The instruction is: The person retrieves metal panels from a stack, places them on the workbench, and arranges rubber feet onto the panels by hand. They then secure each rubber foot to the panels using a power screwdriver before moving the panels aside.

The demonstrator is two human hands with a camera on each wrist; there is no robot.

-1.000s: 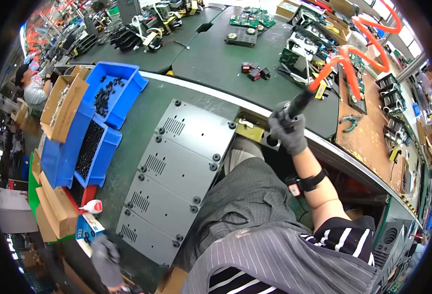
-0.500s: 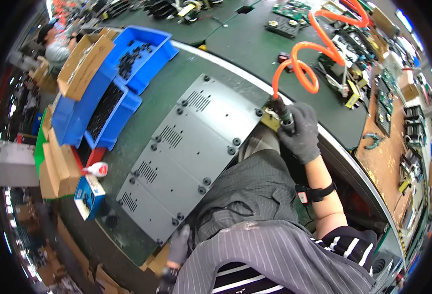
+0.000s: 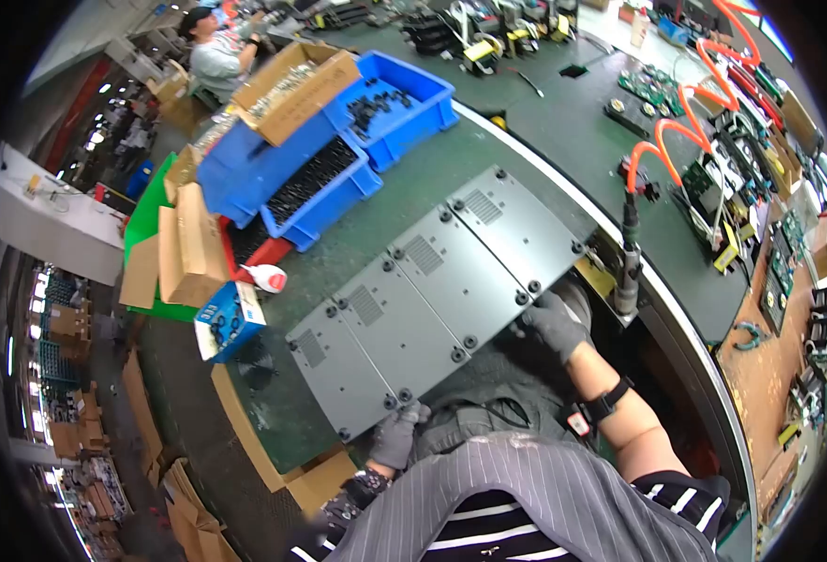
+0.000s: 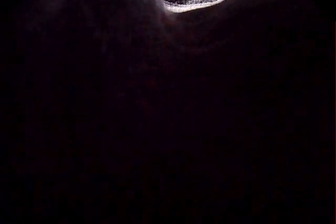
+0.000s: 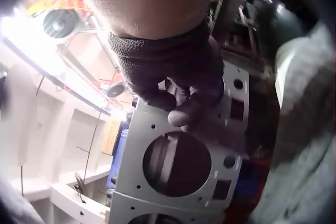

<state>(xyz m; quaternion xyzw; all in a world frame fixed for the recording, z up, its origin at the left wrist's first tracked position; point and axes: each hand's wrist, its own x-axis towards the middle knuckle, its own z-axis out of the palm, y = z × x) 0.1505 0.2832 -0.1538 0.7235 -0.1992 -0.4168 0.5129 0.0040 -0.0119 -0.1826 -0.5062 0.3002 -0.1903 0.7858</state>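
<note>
A row of several grey metal panels [image 3: 423,290], with vent slots and black rubber feet, lies side by side on the green table. At its near edge, toward the left end, my gloved left hand [image 3: 397,438] grips the border; the left wrist view is almost wholly dark. My gloved right hand [image 3: 556,326] holds the same near edge farther right, beside a pair of feet. The right wrist view shows curled fingers [image 5: 184,116] against a metal face with a large round opening. An air screwdriver [image 3: 629,276] stands upright beyond the right end, on an orange coiled hose [image 3: 694,136].
Blue bins [image 3: 404,117] of small black parts and a cardboard box [image 3: 296,94] stand at the back left. A white bottle [image 3: 268,277] and a small blue box [image 3: 230,323] sit left of the panels. Circuit boards [image 3: 657,94] lie on the far bench.
My right hand has let go of the screwdriver and come down to the panels' near edge. The left hand has come from beside the blue box to that edge. The head view has turned.
</note>
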